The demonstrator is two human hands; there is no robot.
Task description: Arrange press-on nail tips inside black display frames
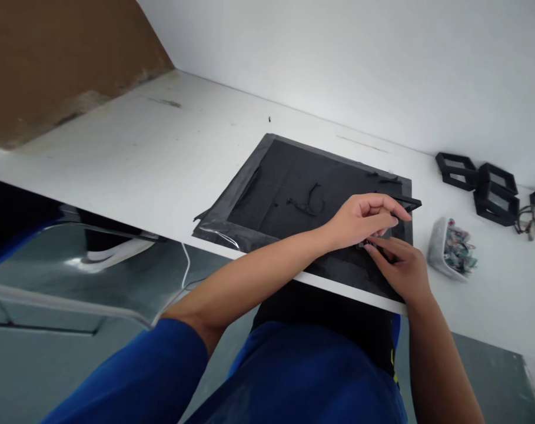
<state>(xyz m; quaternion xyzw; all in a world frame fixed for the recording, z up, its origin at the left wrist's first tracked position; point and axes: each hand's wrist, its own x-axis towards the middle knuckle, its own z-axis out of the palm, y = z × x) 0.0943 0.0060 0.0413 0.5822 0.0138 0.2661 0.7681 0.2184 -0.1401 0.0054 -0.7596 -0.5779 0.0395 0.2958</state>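
Over the right part of the black mat (pixel 285 194), my left hand (pixel 359 221) has its fingers curled and its thumb close to the index finger. A slim black frame (pixel 412 203) shows behind these fingers; the hand covers most of it. Just nearer to me, my right hand (pixel 402 268) pinches with thumb and index finger at a small dark part (pixel 363 242). Whether that part belongs to the frame is hidden. Thin black scraps (pixel 306 203) lie on the mat left of my hands.
Several black angular frames (pixel 497 200) stand by the wall at right. A white plastic box (pixel 439 247) of small wrapped pieces is nearer, beside a pair of glasses (pixel 527 221). A brown board (pixel 64 65) stands at the left back. A white cable (pixel 185 265) hangs at the table's front edge.
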